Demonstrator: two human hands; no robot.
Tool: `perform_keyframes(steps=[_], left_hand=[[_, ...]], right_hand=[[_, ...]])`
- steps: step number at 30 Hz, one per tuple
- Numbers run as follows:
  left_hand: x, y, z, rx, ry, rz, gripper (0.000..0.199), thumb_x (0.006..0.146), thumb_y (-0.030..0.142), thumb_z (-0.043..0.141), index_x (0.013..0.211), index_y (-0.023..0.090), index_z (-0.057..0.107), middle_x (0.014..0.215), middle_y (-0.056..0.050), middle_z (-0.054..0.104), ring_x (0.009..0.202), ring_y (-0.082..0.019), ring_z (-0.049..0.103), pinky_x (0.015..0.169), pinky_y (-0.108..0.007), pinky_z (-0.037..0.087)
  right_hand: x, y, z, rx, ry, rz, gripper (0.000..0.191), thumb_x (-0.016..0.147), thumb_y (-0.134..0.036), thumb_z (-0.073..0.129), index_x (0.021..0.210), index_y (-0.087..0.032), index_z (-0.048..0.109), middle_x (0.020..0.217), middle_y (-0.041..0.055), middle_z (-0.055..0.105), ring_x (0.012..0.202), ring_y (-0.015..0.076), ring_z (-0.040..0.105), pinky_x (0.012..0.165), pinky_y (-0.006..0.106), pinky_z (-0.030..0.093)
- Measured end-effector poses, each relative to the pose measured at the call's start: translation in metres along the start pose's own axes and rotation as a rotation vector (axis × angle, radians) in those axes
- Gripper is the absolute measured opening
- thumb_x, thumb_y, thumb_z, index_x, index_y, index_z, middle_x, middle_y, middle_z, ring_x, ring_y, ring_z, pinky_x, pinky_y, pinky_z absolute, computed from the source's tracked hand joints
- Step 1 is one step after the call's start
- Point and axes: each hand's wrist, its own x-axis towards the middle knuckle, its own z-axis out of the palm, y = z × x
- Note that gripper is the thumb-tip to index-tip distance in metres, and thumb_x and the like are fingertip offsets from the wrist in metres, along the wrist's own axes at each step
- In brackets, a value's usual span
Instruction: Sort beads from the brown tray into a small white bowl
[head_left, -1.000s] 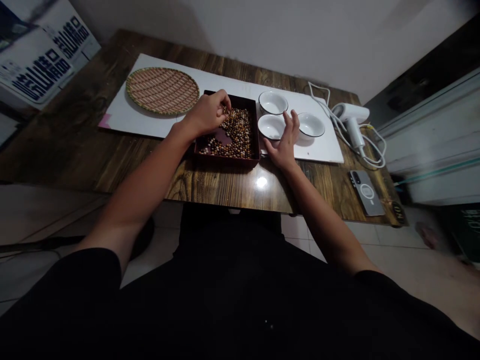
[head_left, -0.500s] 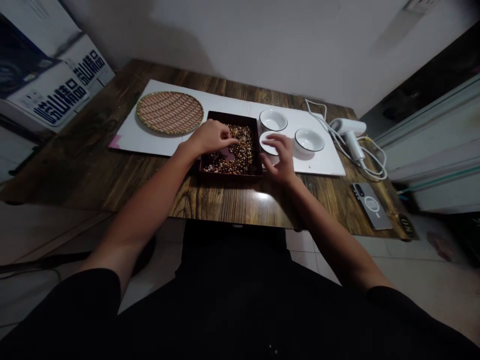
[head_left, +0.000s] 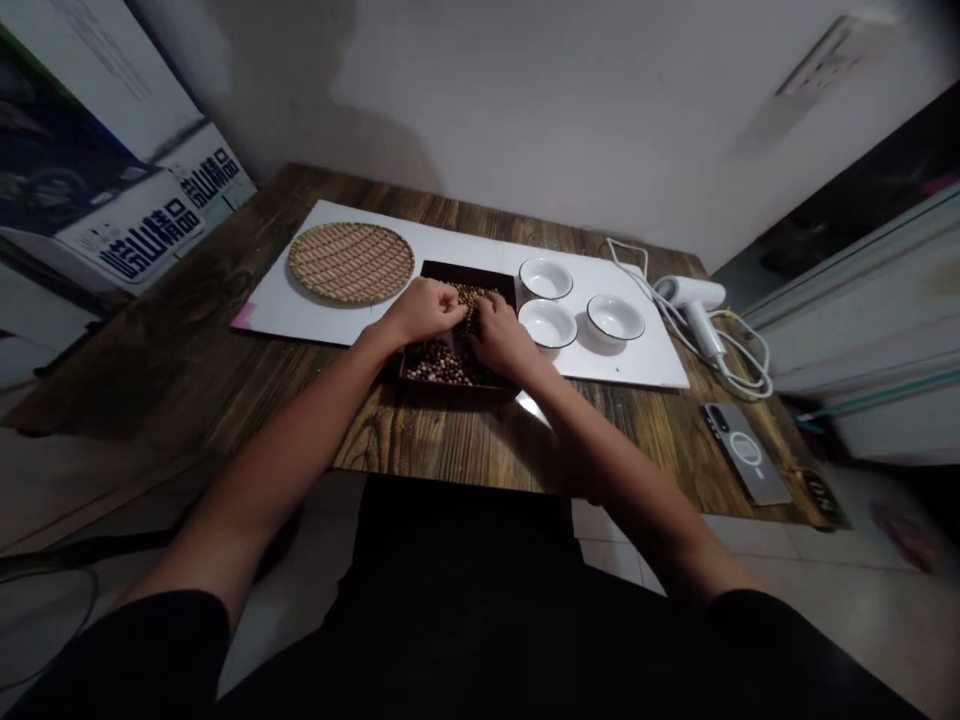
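A shallow dark red box [head_left: 466,390] stands in front of me, holding many small round beads [head_left: 439,362] in brown, tan and pale tones. My left hand [head_left: 427,308] is over its left side, fingers curled in and thumb against them; whatever they hold is hidden. Reaching in from the right, my right hand [head_left: 504,338] has its fingertips down at the beads, thumb apart from the fingers. Beside the box are three white bowls with dark rims: a back bowl [head_left: 546,278], a front bowl [head_left: 547,324] partly behind my right hand, and a right bowl [head_left: 615,318].
A round woven tray [head_left: 351,262] lies on the white board [head_left: 270,318] at left. At right are a white hair dryer [head_left: 694,300] with its coiled cord and a grey phone [head_left: 747,452] near the edge of the wooden table [head_left: 420,440]. Printed cartons [head_left: 142,240] stand at far left.
My right hand has moved left from over the front bowl into the box, its fingers now at the beads. My left hand stays closed over the box. The view has tilted up slightly.
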Motion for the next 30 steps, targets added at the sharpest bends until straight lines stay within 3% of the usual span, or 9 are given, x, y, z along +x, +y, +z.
perform_keyframes(steps=[3,6,8,13,17,21,30], left_hand=[[0.001,0.000,0.001,0.053,-0.003,-0.010,0.023,0.079,0.028,0.058,0.058,0.016,0.060,0.056,0.000,0.060,0.054,-0.012,0.047,0.060,-0.026,0.039],[0.002,0.004,0.001,0.177,-0.134,-0.008,0.022,0.080,0.024,0.056,0.061,0.016,0.064,0.062,-0.005,0.065,0.060,-0.015,0.055,0.065,-0.029,0.043],[0.001,0.007,0.002,0.264,-0.202,-0.036,0.022,0.083,0.026,0.054,0.069,0.016,0.068,0.072,-0.009,0.070,0.068,-0.019,0.060,0.068,-0.031,0.045],[-0.003,0.011,0.002,0.342,-0.295,-0.054,0.022,0.087,0.031,0.056,0.099,0.017,0.070,0.096,-0.012,0.073,0.088,-0.026,0.068,0.077,-0.036,0.050],[-0.005,0.012,-0.001,0.358,-0.286,0.035,0.032,0.087,0.032,0.058,0.114,0.016,0.063,0.114,-0.014,0.068,0.107,-0.028,0.064,0.088,-0.039,0.052],[-0.007,0.011,-0.001,0.388,-0.262,0.098,0.047,0.086,0.035,0.061,0.127,0.014,0.060,0.126,-0.014,0.062,0.119,-0.029,0.058,0.102,-0.041,0.048],[-0.007,0.007,0.004,0.411,-0.274,0.034,0.058,0.088,0.037,0.059,0.143,0.017,0.054,0.154,-0.011,0.048,0.137,-0.028,0.047,0.116,-0.042,0.038]], right_hand=[[-0.002,-0.008,0.006,-0.140,-0.060,0.012,0.055,0.099,-0.024,0.045,0.151,-0.008,0.038,0.156,0.0283,0.031,0.133,0.0401,0.045,0.103,0.052,0.045],[-0.005,-0.009,0.007,-0.187,-0.110,-0.008,0.047,0.102,-0.022,0.035,0.146,-0.011,0.048,0.146,0.0266,0.045,0.124,0.0387,0.051,0.095,0.050,0.048],[-0.005,-0.007,0.008,-0.202,-0.123,-0.045,0.046,0.100,-0.017,0.034,0.142,-0.012,0.052,0.134,0.0244,0.055,0.119,0.0382,0.052,0.091,0.048,0.049],[-0.002,-0.003,0.013,-0.258,-0.081,-0.047,0.038,0.095,-0.011,0.039,0.127,-0.011,0.061,0.119,0.0217,0.060,0.106,0.0361,0.054,0.080,0.043,0.049],[-0.003,-0.003,0.013,-0.290,-0.058,-0.058,0.034,0.095,-0.009,0.037,0.120,-0.009,0.061,0.114,0.0225,0.060,0.102,0.0357,0.053,0.074,0.042,0.048],[-0.005,-0.006,0.011,-0.290,-0.060,-0.055,0.032,0.097,-0.010,0.036,0.117,-0.010,0.061,0.112,0.0220,0.060,0.102,0.0348,0.051,0.078,0.042,0.048],[-0.003,-0.008,0.007,-0.316,-0.116,-0.005,0.029,0.100,-0.012,0.036,0.120,-0.010,0.057,0.115,0.0194,0.058,0.105,0.0314,0.049,0.078,0.036,0.047]])
